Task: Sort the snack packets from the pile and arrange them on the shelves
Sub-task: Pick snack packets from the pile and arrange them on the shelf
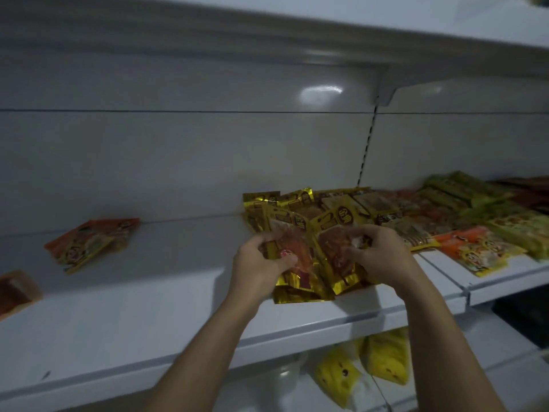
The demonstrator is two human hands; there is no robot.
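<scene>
On the white middle shelf (154, 304) lies a pile of gold foil snack packets (300, 203) against the back panel. My left hand (261, 263) grips one gold packet (297, 281) with a clear window, thumb on its front. My right hand (377, 254) holds a second gold packet (335, 248) beside it by the right edge. Both packets stand tilted at the front of the pile. An orange and yellow packet (89, 242) lies alone on the shelf's left part.
Mixed packets spread to the right: orange and yellow ones (475, 248) and green ones (463, 191). A red-brown packet (15, 289) sits at the far left edge. Yellow bags (383, 358) lie on the shelf below. An upper shelf (297, 31) overhangs.
</scene>
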